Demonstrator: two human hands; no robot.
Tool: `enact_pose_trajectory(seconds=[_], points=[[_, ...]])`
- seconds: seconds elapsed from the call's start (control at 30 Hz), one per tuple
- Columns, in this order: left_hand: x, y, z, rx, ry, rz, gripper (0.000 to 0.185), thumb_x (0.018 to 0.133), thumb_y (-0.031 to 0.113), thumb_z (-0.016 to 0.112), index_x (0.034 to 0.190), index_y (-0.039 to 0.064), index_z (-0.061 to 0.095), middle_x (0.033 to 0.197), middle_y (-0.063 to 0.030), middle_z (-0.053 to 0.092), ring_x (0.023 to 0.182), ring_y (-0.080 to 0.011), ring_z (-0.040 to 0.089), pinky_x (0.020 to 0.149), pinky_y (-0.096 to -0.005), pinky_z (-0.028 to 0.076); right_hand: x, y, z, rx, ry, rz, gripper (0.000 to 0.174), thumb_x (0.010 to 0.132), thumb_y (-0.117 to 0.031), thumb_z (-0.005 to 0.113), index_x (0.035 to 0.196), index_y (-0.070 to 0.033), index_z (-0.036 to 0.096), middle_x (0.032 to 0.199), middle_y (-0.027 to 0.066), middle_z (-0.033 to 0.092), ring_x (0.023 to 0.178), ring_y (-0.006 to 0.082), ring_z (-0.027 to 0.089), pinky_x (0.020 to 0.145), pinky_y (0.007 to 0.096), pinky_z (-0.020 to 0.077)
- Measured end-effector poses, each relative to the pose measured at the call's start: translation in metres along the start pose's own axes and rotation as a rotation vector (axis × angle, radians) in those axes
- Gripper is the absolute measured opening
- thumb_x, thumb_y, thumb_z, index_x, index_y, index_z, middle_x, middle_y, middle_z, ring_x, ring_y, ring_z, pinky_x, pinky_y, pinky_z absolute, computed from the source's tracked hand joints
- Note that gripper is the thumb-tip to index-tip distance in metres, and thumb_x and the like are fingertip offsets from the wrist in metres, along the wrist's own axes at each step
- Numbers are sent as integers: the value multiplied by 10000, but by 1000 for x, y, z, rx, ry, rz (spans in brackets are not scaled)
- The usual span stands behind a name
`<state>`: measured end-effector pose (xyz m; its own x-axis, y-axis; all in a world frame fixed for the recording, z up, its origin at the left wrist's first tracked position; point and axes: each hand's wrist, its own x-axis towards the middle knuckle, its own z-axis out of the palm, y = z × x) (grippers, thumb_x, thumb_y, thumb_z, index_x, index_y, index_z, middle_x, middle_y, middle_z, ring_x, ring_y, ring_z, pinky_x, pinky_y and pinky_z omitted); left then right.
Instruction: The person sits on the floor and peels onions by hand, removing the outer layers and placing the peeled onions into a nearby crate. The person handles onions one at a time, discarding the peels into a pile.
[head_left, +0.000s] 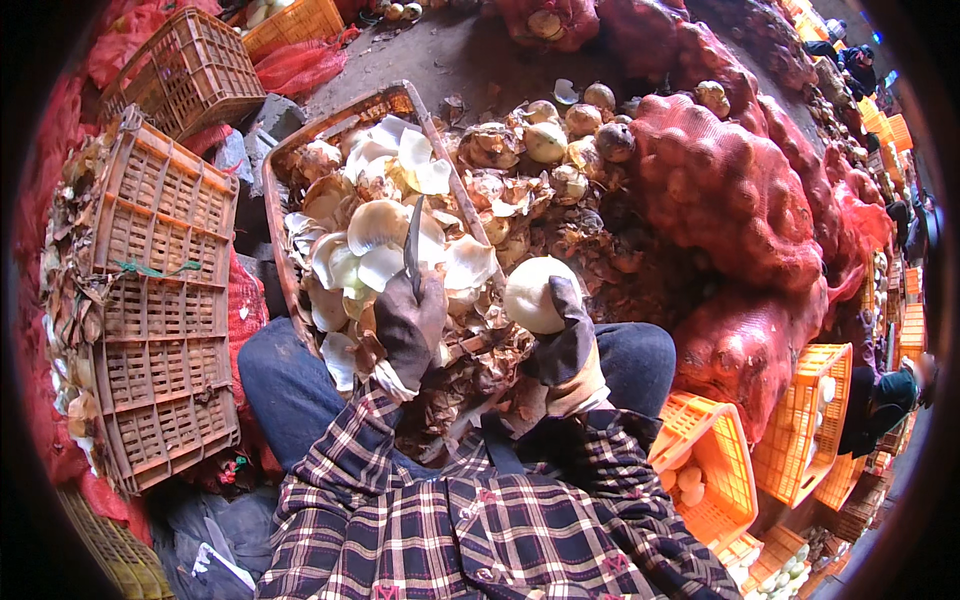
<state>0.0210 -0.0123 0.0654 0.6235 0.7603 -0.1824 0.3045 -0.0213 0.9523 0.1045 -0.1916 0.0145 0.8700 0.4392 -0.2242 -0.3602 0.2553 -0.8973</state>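
Observation:
My left hand (409, 322), in a dark glove, grips a knife whose blade (413, 236) points away from me. That blade stands over a plastic crate (279, 217) heaped with onion peelings (379, 225), white pieces and brown skins together. In my right hand (568, 345), also gloved, is a peeled white onion (534, 296), with my thumb across its right side. It is held just right of the crate's rim. Unpeeled onions (546, 142) and loose dry skins (517, 199) lie on the ground beyond my right hand.
Red mesh sacks of onions (720, 180) are piled at the right. Orange crates (712, 472) holding peeled onions (686, 480) stand at the lower right. A crate on its side (165, 300) and another brown crate (187, 71) sit to the left. Other people (881, 405) are at the far right.

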Motion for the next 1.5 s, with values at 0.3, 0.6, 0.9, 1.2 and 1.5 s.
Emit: enact_pose_trajectory(seconds=[0.3, 0.6, 0.9, 1.2, 1.5], points=[[-1, -14, -47, -252, -211, -152, 142, 925, 132, 613, 953, -7, 608, 632, 14, 534, 470, -82, 506, 424, -245, 400, -33, -119, -15, 532, 283, -166, 512, 944, -273, 648, 1363, -17, 502, 1259, 128, 607, 1167, 296, 578, 1033, 406, 440], [-10, -10, -58, -23, -312, -291, 236, 953, 257, 636, 986, 24, 632, 678, -13, 607, 448, -80, 511, 409, -229, 386, -207, -143, -303, -584, 995, -117, 612, 860, -268, 749, 1330, 42, 508, 1220, 124, 595, 1084, 223, 577, 961, 349, 470], [-14, -15, -37, -94, -296, -365, 222, 967, 246, 620, 1075, 56, 582, 709, -25, 576, 454, -60, 468, 407, -193, 378, -160, -89, -302, -1061, 1134, -313, 561, 824, -176, 794, 1297, -1, 548, 1208, 106, 594, 1112, 209, 563, 982, 333, 444], [-22, -9, -25, 183, -290, -303, 255, 943, 227, 618, 1043, 0, 676, 701, -46, 648, 464, -91, 536, 419, -227, 401, 122, 29, -294, -1152, 578, 80, 712, 845, -468, 690, 1355, 2, 532, 1316, 261, 586, 1251, 376, 551, 1063, 406, 440], [-8, 5, -16, 237, -235, -375, 252, 938, 166, 597, 1077, -11, 712, 704, -49, 680, 458, -72, 549, 435, -215, 415, 227, 101, -326, -1249, 539, 451, 776, 839, -565, 641, 1347, 15, 548, 1313, 282, 582, 1230, 427, 553, 1029, 436, 464]])
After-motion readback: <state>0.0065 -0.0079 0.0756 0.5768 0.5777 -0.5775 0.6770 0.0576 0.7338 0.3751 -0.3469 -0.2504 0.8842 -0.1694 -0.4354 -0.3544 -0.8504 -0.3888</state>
